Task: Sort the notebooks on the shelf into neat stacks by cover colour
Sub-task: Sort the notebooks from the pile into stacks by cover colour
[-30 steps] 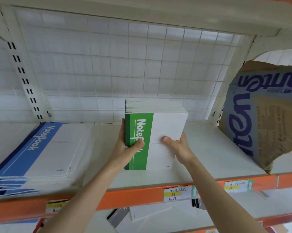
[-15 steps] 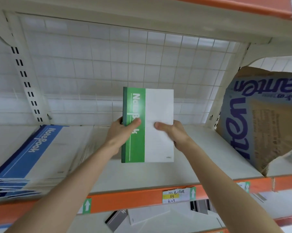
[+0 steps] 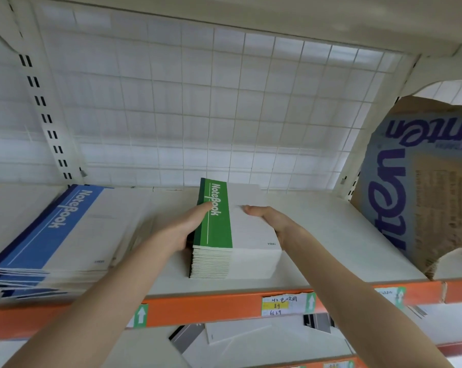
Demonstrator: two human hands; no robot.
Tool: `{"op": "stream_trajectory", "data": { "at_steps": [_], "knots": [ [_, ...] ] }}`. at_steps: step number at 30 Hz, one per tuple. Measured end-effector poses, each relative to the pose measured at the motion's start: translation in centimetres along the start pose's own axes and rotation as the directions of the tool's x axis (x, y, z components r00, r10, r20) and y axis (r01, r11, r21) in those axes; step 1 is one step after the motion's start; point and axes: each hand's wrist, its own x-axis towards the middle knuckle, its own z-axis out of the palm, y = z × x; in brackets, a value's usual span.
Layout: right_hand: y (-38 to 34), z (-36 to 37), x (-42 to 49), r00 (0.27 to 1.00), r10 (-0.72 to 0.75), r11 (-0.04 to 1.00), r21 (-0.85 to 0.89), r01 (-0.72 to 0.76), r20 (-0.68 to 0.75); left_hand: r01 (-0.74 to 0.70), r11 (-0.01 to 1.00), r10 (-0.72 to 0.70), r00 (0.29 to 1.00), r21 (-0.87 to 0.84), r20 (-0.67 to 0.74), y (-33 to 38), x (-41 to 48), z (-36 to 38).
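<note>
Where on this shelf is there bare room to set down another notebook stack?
The widest bare shelf lies between the green stack and the cardboard box. A narrower strip between the blue stack and the green stack is partly taken by the left hand. The left end is crowded by the splayed blue stack.

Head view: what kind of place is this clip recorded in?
Likely a stationery shop or stockroom: an orange shelf edge with a handwritten price label, bulk stacks of green notebooks and blue notebooks, and a wire-grid back panel.
</note>
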Motion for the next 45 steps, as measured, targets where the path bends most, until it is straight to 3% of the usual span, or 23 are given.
{"op": "stream_trajectory", "data": {
  "at_steps": [35,42,45],
  "knots": [
    [-0.5,-0.2,-0.5,0.993,0.071,0.971,-0.222,-0.09,-0.092,-0.042,0.999,0.044,0.997,0.03,-0.069,-1.1,-1.0,1.1],
    [-0.9,0.1,-1.7,0.977,-0.027,0.918,-0.391,-0.059,-0.211,-0.057,0.994,0.062,0.997,0.094,-0.047,-1.0,-1.2,1.1],
    [-1.2,0.4,-2.0,0.943,-0.151,0.836,-0.548,-0.038,-0.296,-0.057,0.99,0.063,0.997,0.129,-0.044,-1.0,-1.3,1.2]
  ]
}}
